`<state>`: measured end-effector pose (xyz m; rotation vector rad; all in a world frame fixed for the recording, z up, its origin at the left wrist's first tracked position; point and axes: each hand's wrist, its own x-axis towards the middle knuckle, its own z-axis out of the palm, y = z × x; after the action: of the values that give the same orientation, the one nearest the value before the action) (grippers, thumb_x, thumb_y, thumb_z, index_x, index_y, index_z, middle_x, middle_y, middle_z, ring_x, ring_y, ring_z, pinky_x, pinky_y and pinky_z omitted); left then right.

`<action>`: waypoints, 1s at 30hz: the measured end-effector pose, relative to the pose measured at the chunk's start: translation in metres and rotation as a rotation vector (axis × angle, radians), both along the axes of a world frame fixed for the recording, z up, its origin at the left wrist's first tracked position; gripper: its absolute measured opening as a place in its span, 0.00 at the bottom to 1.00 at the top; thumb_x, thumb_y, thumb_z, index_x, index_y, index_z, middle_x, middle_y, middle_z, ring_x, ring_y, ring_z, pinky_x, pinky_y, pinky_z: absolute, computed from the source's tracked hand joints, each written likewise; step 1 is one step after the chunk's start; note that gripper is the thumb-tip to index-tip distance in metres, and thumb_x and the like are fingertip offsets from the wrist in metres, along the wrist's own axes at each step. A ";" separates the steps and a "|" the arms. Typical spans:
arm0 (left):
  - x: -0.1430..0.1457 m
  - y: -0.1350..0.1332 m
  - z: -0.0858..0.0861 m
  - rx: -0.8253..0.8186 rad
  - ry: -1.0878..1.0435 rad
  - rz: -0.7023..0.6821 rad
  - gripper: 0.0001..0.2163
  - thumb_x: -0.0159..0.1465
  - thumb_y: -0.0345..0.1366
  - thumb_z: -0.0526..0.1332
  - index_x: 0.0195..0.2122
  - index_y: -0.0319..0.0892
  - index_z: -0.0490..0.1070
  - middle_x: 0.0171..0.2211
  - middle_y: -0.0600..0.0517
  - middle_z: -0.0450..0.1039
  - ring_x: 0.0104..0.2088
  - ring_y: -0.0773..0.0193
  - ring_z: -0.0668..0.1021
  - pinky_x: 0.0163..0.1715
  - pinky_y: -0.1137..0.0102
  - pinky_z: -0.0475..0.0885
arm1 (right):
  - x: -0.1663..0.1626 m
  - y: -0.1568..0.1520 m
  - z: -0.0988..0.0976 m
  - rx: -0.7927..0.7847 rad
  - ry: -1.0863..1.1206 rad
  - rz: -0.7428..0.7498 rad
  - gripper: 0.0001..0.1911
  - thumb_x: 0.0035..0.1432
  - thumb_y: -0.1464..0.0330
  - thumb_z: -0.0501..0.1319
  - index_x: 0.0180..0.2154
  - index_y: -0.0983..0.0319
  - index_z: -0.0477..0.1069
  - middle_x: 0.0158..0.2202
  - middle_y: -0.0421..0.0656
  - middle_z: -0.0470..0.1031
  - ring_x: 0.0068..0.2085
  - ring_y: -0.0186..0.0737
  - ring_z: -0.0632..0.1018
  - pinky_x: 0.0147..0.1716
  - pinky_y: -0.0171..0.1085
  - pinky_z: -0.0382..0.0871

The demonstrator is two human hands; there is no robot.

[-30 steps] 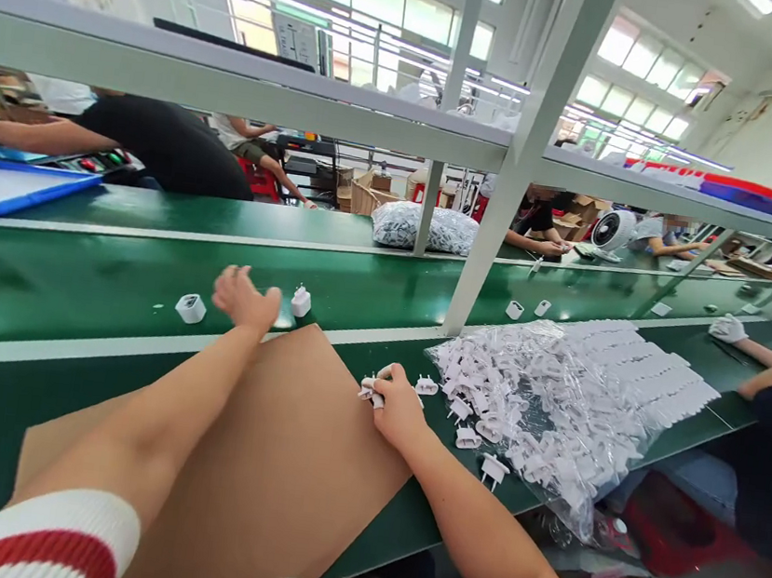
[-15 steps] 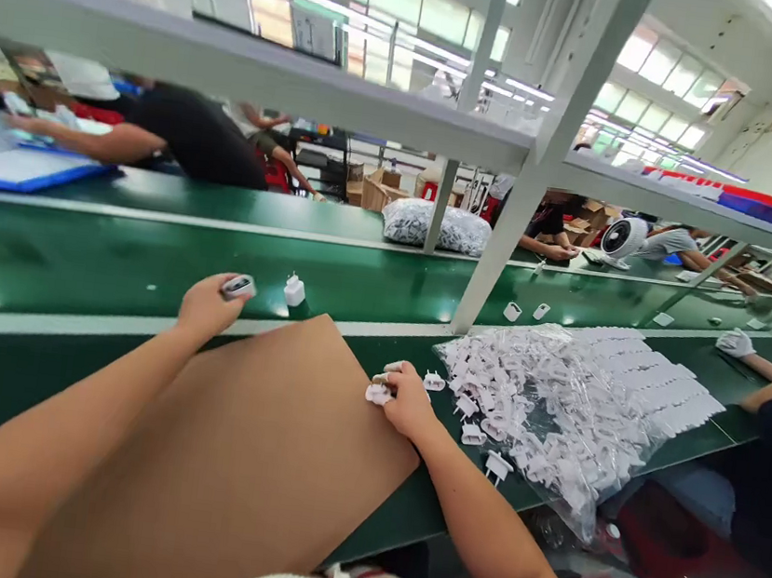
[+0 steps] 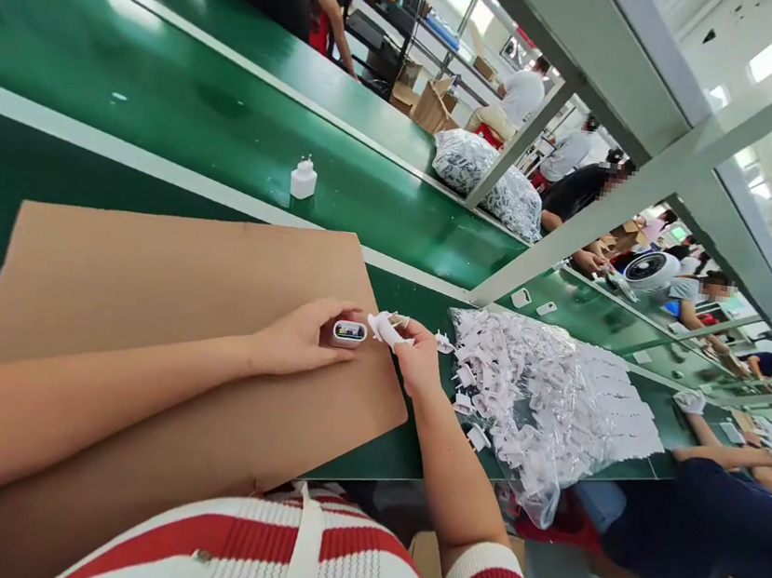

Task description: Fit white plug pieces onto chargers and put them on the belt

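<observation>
My left hand (image 3: 306,335) is closed around a white charger housing (image 3: 350,333); its open end faces right and some inner parts show. Just to the right, my right hand (image 3: 418,357) pinches white plastic plug covers (image 3: 389,329); how many it holds I cannot make out. The two hands are close together above a brown cardboard sheet (image 3: 183,274). Beside my right hand lie several loose plug covers (image 3: 463,402) with pins, spilling from a clear plastic bag (image 3: 540,411) full of them.
A white charger (image 3: 304,180) stands on the green conveyor belt (image 3: 188,124), with two white housings (image 3: 521,298) further right. A metal frame post (image 3: 580,200) rises behind the bag. Another filled bag (image 3: 488,178) lies beyond. A co-worker's gloved hand (image 3: 688,401) rests at the right.
My left hand has come from over the belt's near edge to beside my right hand, carrying the charger housing. The view has tilted and moved.
</observation>
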<state>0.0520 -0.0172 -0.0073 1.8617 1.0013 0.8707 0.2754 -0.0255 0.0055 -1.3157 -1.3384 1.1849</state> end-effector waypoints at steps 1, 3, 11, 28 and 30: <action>0.000 0.001 -0.003 -0.003 -0.021 0.016 0.27 0.57 0.53 0.69 0.53 0.44 0.75 0.49 0.45 0.77 0.46 0.50 0.79 0.45 0.60 0.75 | -0.002 -0.002 0.002 0.022 -0.014 -0.010 0.18 0.48 0.59 0.72 0.42 0.58 0.81 0.40 0.41 0.82 0.41 0.41 0.80 0.45 0.39 0.75; 0.000 0.003 -0.007 -0.002 -0.021 0.015 0.23 0.57 0.54 0.69 0.47 0.43 0.77 0.43 0.47 0.77 0.41 0.53 0.78 0.41 0.62 0.73 | -0.008 -0.006 0.008 0.111 -0.078 -0.018 0.17 0.50 0.61 0.73 0.43 0.57 0.82 0.42 0.42 0.81 0.41 0.41 0.79 0.44 0.39 0.75; 0.000 0.008 -0.013 0.070 -0.071 -0.070 0.18 0.62 0.54 0.68 0.38 0.42 0.77 0.37 0.49 0.77 0.39 0.56 0.77 0.38 0.66 0.69 | -0.019 -0.020 0.018 0.544 -0.613 0.127 0.11 0.65 0.65 0.63 0.48 0.57 0.80 0.41 0.46 0.78 0.45 0.45 0.77 0.48 0.43 0.73; -0.001 0.009 -0.005 0.043 -0.068 -0.087 0.18 0.63 0.54 0.66 0.34 0.42 0.77 0.35 0.49 0.75 0.36 0.58 0.76 0.36 0.66 0.69 | -0.024 -0.019 0.019 0.568 -0.795 0.041 0.07 0.61 0.72 0.61 0.38 0.57 0.77 0.34 0.45 0.72 0.43 0.48 0.72 0.45 0.44 0.69; -0.001 0.009 -0.003 0.052 -0.064 -0.092 0.18 0.63 0.54 0.66 0.32 0.42 0.77 0.34 0.50 0.74 0.35 0.58 0.76 0.36 0.66 0.68 | -0.024 -0.019 0.021 0.623 -0.812 0.035 0.05 0.60 0.71 0.61 0.34 0.57 0.76 0.31 0.44 0.70 0.42 0.48 0.71 0.44 0.44 0.68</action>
<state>0.0507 -0.0084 -0.0106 1.8964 0.8541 0.9031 0.2517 -0.0442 0.0265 -1.3266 -2.0813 0.1499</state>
